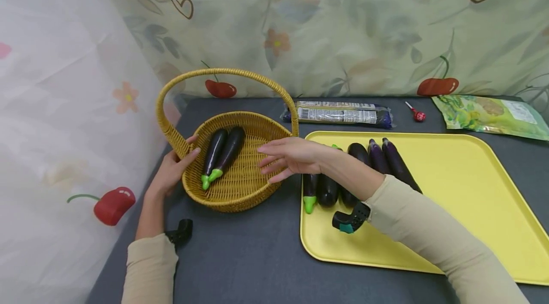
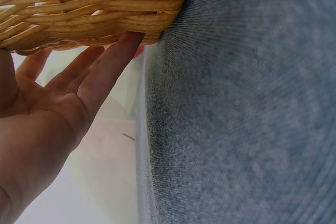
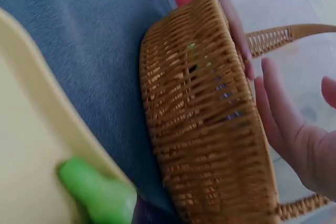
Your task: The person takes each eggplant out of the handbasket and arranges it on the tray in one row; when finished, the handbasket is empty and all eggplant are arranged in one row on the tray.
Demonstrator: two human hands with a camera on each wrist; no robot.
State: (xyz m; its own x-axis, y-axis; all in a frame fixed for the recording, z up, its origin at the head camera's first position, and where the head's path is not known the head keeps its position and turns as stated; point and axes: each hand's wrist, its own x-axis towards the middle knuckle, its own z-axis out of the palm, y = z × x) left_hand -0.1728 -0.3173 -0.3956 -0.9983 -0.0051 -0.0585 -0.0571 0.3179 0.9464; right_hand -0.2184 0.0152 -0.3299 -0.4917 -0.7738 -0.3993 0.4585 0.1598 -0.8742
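Two eggplants [image 1: 231, 149], glossy and near-black with bright green caps, lie side by side inside a yellow-brown wicker basket [image 1: 244, 192], against its left part, caps toward the person. The basket has a tall arched handle and stands on a dark grey table [image 1: 253, 251]. The left wrist view shows what the head view hides: the fingers reaching under the woven wall, their tips touching it. The right wrist view gives the basket's outer side and a green cap close to the tray's edge.

The left hand [image 1: 171, 170] grips the basket at its left rim, thumb over the edge by the handle's foot. The right hand [image 1: 291, 155] hovers at the right rim, fingers extended and spread apart toward the opening, its forearm crossing a yellow tray [image 1: 463, 189]. More eggplants [image 1: 328, 189] lie on the tray's left part, partly covered by that arm. Behind are a clear-wrapped packet [image 1: 339, 114], a red lollipop [image 1: 418, 116] and a green bag [image 1: 493, 116].
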